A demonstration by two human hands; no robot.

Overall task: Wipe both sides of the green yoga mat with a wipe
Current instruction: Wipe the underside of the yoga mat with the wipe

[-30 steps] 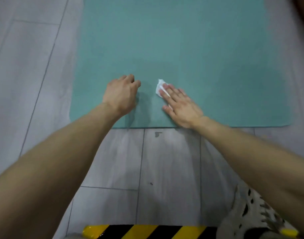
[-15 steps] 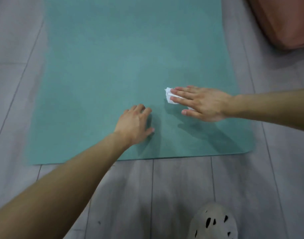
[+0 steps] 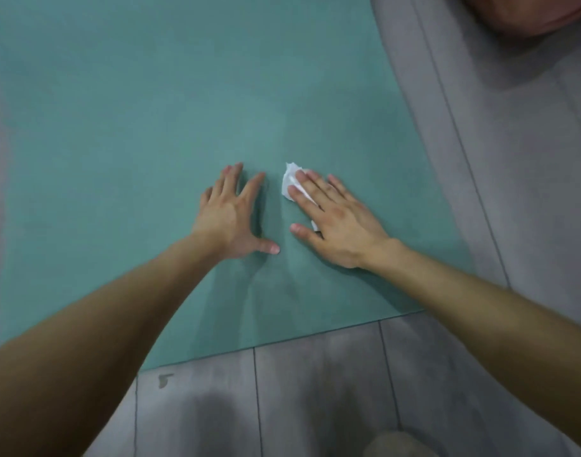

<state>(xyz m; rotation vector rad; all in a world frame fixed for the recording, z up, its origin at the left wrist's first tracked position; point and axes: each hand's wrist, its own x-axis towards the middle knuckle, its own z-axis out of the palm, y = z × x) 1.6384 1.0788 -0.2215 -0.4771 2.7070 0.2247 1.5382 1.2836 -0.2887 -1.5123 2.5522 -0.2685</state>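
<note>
The green yoga mat lay flat on the floor. My left hand braced it, fingers spread; my right hand pressed the wipe flat-fingered. I judged the underside remained unwiped.

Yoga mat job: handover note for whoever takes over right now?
Left hand: flat on the green yoga mat, fingers spread, holding nothing.
Right hand: straight fingers press the white wipe onto the mat.
Mat: flat on the grey floor, one face up.
Done: cannot tell how much is wiped, or whether this is the first face.
Left: finish this face; flip if the other is undone.
</note>
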